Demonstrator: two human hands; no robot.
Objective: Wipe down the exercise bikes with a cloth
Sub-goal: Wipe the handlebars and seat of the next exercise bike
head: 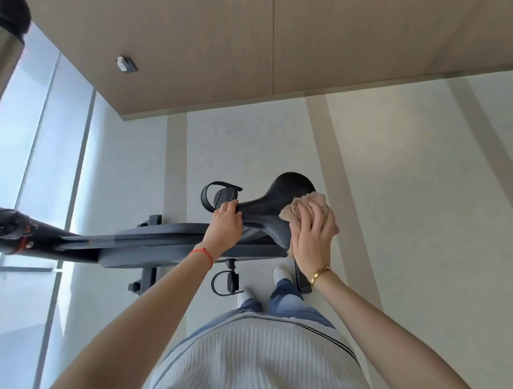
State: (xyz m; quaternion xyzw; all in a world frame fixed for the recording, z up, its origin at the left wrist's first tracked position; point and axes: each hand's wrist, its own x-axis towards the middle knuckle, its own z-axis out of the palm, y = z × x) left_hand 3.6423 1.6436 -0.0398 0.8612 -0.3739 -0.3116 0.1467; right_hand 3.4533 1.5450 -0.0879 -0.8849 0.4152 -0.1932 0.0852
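Note:
A dark exercise bike (pixel 159 243) stands below me, its frame running left to right. Its black saddle (pixel 275 204) points left, with the wide end at the top. My left hand (pixel 226 228) grips the saddle's narrow nose, fingers wrapped over it. My right hand (pixel 313 235) presses a beige cloth (pixel 300 205) flat against the saddle's right side, with the cloth bunched under the fingers and palm. One pedal with a strap (pixel 220 197) sits beyond the saddle, another pedal (pixel 229 283) hangs near my feet.
A second machine's handlebar and post (pixel 9 230) reach in from the left edge. A glass window wall (pixel 31 143) runs along the left. Pale floor with beige stripes (pixel 396 200) lies to the right of the bike. My white shoes (pixel 281 273) stand close to the bike's rear base.

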